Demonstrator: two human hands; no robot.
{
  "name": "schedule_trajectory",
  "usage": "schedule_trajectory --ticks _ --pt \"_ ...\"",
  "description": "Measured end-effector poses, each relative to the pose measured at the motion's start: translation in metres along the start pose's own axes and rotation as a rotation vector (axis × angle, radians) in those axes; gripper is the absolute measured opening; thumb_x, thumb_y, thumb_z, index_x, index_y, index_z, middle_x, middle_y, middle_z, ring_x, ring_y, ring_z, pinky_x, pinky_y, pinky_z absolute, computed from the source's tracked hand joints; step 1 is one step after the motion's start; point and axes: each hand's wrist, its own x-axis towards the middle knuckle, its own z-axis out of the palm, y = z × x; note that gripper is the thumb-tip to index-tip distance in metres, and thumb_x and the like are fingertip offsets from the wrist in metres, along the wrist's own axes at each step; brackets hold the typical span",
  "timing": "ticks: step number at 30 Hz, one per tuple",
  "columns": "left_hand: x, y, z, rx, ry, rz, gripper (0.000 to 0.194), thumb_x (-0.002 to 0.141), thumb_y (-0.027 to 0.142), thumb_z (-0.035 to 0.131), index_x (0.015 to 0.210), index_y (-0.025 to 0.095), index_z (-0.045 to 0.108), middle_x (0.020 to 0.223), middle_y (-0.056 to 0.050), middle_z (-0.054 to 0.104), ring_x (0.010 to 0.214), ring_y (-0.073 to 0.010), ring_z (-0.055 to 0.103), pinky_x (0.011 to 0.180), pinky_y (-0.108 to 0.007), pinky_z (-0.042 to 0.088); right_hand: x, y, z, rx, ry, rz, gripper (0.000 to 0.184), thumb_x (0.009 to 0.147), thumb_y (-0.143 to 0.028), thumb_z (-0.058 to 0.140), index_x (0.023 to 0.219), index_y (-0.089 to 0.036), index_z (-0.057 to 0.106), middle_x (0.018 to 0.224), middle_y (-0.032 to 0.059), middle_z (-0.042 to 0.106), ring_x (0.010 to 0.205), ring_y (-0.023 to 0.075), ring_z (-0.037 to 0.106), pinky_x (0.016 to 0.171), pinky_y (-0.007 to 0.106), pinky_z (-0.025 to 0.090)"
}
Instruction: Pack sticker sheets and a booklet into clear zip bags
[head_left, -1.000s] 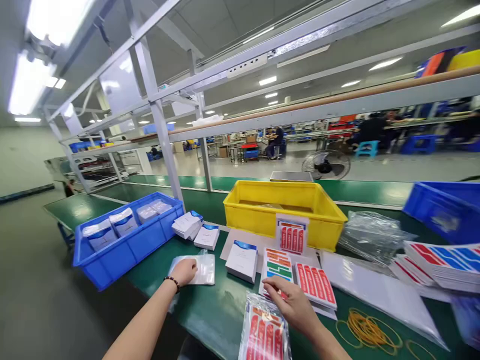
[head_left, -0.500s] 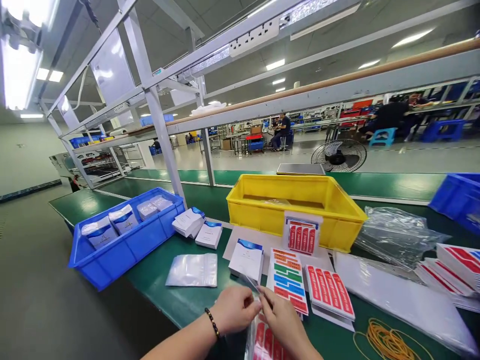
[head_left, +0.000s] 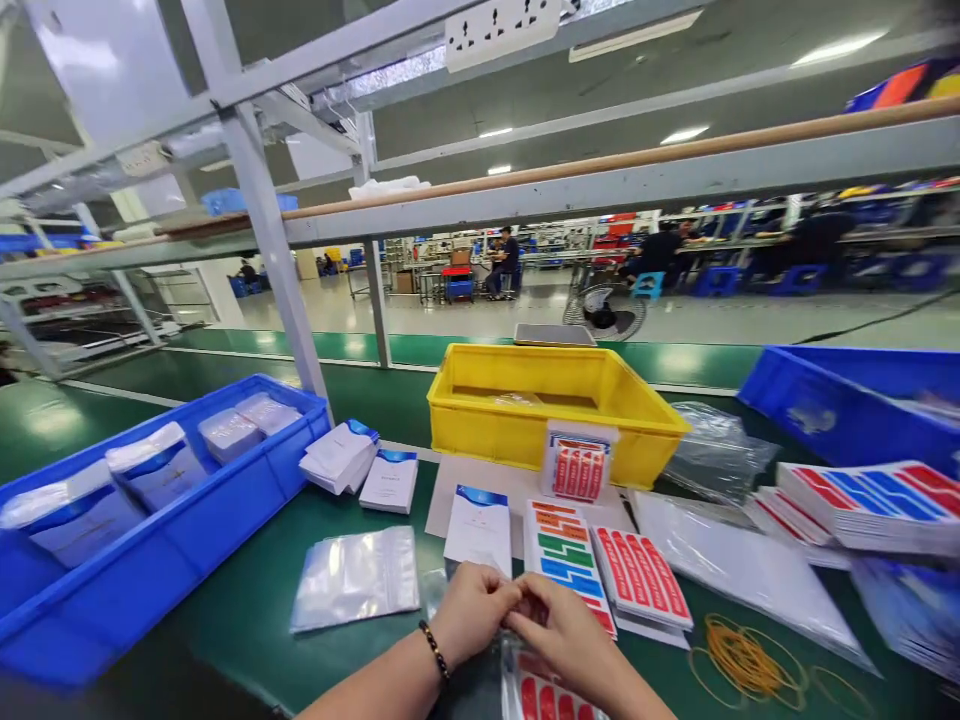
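Note:
My left hand (head_left: 474, 612), with a beaded bracelet at its wrist, and my right hand (head_left: 561, 625) meet at the front of the bench. Their fingers are closed in pinches at the top of a clear plastic bag (head_left: 514, 660), whose edge is mostly covered by the fingers. Red label sheets (head_left: 551, 697) show inside the bag, below my right hand. Just beyond the hands are a stack of white-and-blue booklets (head_left: 478, 530), a sheet of coloured labels (head_left: 568, 562) and a stack of red label sheets (head_left: 643, 578). Flat clear bags (head_left: 358, 578) lie to the left.
A blue bin (head_left: 172, 510) with bagged booklets stands left, a yellow bin (head_left: 555, 430) behind. At right are another blue bin (head_left: 847, 410), stacked printed sheets (head_left: 870, 500), a plastic-wrapped white stack (head_left: 742, 565) and rubber bands (head_left: 746, 660). A metal post (head_left: 274, 250) rises behind the left bin.
The view has turned right and come closer. My hands have drawn together over the bag's top; the thin strip that stuck up between them no longer shows.

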Motion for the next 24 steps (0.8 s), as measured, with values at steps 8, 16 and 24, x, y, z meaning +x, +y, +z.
schedule_trajectory --ticks 8,16,24 --pt "0.008 -0.008 0.0 0.035 -0.142 0.071 0.03 0.07 0.037 0.046 0.046 0.02 0.041 0.044 0.006 0.038 0.047 -0.0094 0.033 0.047 -0.025 0.022 0.001 0.018 0.008 -0.094 0.032 0.044 0.031 0.08 -0.019 0.038 0.049 -0.019 0.038 0.047 -0.0044 0.042 0.048 0.0111 0.041 0.047 0.021 0.027" --pt "0.005 -0.007 -0.002 0.052 -0.103 0.032 0.027 0.068 0.026 0.043 0.044 0.021 0.031 0.045 0.007 0.029 0.047 -0.0083 0.025 0.046 -0.025 0.019 -0.007 0.015 0.002 -0.282 0.224 0.111 0.027 0.087 -0.025 0.034 0.075 -0.017 0.056 0.07 0.0065 0.057 0.067 0.0199 0.054 0.062 0.029 0.038" --pt "0.003 0.0 -0.018 0.004 0.004 0.08 0.029 0.077 0.035 0.042 0.053 0.019 0.045 0.052 0.003 0.045 0.053 -0.0126 0.041 0.052 -0.026 0.035 -0.014 0.011 0.007 -0.364 0.105 -0.212 0.025 0.084 -0.013 0.037 0.095 -0.018 0.059 0.078 0.0079 0.061 0.07 0.0205 0.057 0.062 0.031 0.044"
